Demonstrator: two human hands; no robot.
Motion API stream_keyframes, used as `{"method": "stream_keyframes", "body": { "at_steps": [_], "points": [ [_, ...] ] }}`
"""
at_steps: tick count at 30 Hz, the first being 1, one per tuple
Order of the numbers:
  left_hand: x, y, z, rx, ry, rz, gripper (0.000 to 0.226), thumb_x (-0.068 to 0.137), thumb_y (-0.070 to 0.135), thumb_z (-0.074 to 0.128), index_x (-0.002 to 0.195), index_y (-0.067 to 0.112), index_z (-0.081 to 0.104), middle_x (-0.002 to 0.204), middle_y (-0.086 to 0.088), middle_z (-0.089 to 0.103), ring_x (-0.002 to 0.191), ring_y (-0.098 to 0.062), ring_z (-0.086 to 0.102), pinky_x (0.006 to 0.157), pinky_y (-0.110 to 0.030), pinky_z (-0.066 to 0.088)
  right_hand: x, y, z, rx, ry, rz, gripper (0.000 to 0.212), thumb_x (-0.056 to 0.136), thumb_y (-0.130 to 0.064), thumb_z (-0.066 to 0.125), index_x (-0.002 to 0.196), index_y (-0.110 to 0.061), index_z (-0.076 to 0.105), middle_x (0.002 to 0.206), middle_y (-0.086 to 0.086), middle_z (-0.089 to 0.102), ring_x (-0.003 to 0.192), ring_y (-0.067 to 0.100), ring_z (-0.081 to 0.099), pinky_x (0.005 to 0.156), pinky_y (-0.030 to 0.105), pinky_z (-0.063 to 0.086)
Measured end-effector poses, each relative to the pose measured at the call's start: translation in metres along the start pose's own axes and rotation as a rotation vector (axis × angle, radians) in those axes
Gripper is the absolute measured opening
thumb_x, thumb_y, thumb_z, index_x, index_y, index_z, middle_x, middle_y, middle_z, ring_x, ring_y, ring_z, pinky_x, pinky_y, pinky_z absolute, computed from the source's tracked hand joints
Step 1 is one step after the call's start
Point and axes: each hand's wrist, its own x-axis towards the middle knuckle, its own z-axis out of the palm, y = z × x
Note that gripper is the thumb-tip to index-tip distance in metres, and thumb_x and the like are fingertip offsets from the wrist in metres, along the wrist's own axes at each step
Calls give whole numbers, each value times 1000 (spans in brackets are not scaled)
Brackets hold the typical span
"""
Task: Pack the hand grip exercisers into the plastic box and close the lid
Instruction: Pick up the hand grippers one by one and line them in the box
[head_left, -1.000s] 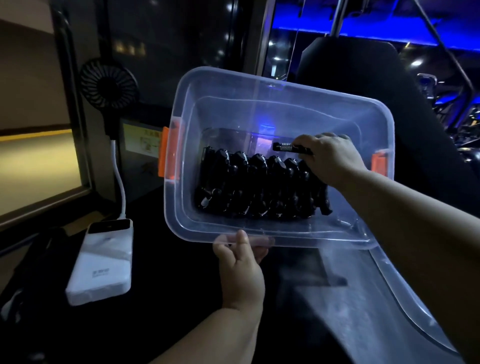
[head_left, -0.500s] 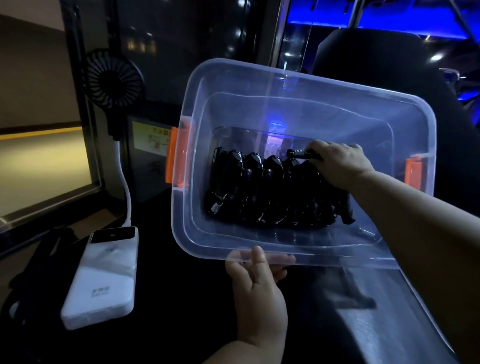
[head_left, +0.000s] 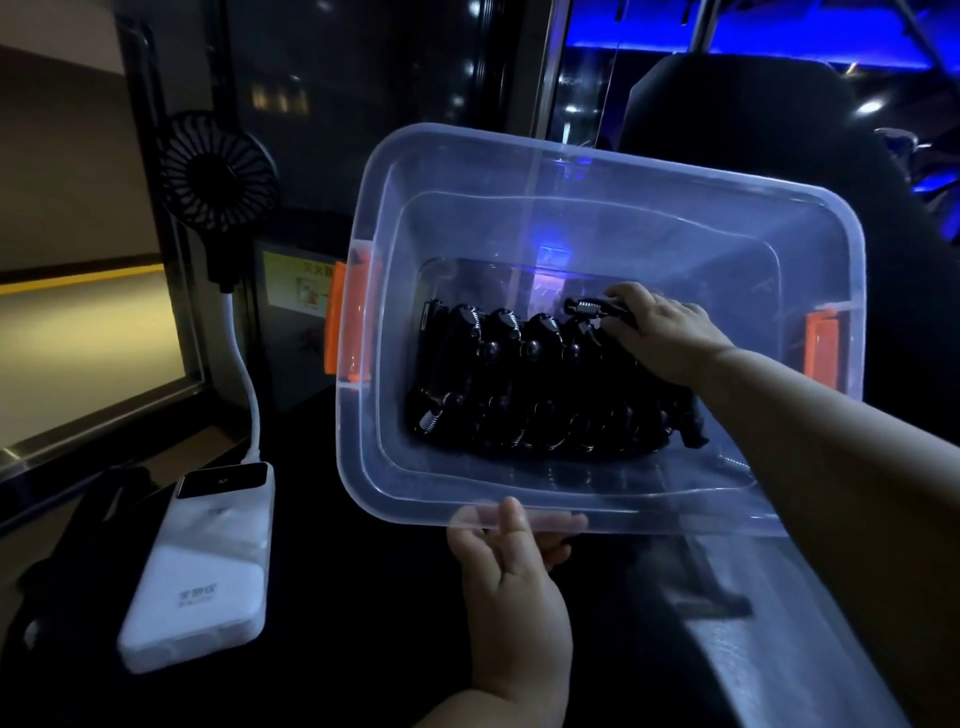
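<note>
Tipping: left grip (head_left: 511, 587) is pinching only the plastic box (head_left: 350, 441) rim, could be slipping tbh.
Snagging: right grip (head_left: 660, 332) is holding one exerciser (head_left: 589, 306); row (head_left: 519, 405) beneath it might be catching.

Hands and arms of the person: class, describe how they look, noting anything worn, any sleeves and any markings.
The left hand and the right hand are bare: no gloves, rings or wristbands show. The left forearm and the right forearm are bare too, with no sleeve, watch or marking in view. The light is dim, so fine detail could be missed.
</note>
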Motion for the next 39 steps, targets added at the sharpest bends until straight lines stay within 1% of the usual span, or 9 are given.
{"method": "stream_keyframes", "body": {
  "at_steps": [4,9,13,17,23,28,32,35,39],
  "points": [
    [0,0,1,-9,12,-6,13,101,22,30,97,14,38,77,-10,73,75,-16,70,70,-28,49,1,1,-4,-42,-7,12,44,94,-55,38,130,-31,45,134,5,54,127,24,46,103,41,29],
    [2,-2,3,-15,30,2,13,101,22,30,97,14,39,76,-10,73,74,-18,70,71,-31,49,4,-5,-15,-25,-23,-8,33,97,-46,39,124,-33,51,135,-1,54,123,24,48,104,43,32],
    [2,-3,4,-10,43,12,13,100,24,30,96,16,39,76,-9,73,74,-19,70,70,-31,48,6,-7,-14,-7,-21,-3,31,97,-41,39,125,-32,51,131,1,58,120,27,51,104,41,32],
    [3,-3,4,2,49,25,13,100,24,30,96,16,39,74,-7,73,75,-19,70,70,-31,49,11,-1,-2,47,11,-21,40,96,-44,41,134,-31,41,133,-2,59,127,23,48,109,39,24],
    [3,-4,4,3,53,15,13,101,23,30,97,15,39,74,-9,73,75,-18,70,71,-33,49,2,7,11,25,86,-30,68,84,-70,31,141,-31,31,138,-5,53,139,15,33,117,43,10],
    [3,-6,3,14,25,46,12,101,22,29,97,14,38,75,-10,73,74,-17,70,69,-30,49,-8,4,11,14,145,2,64,92,-60,38,145,-24,30,146,2,45,142,15,26,119,42,4],
    [4,-4,2,7,9,47,12,101,22,30,98,14,38,77,-10,73,75,-16,70,69,-29,49,-18,1,2,54,200,14,65,93,-60,38,145,-22,32,147,4,42,142,17,25,119,40,8],
    [3,-1,1,-7,0,46,13,101,22,30,98,13,39,78,-10,73,77,-17,71,70,-28,50,-41,0,-12,168,277,21,67,89,-59,38,144,-21,36,147,5,42,141,20,27,115,38,18],
    [3,1,2,-42,9,32,12,102,21,32,99,12,39,76,-10,73,78,-19,71,71,-31,51,-88,15,-18,186,429,16,65,86,-58,36,134,-16,48,130,9,55,127,27,39,102,37,32]
  ]
}}
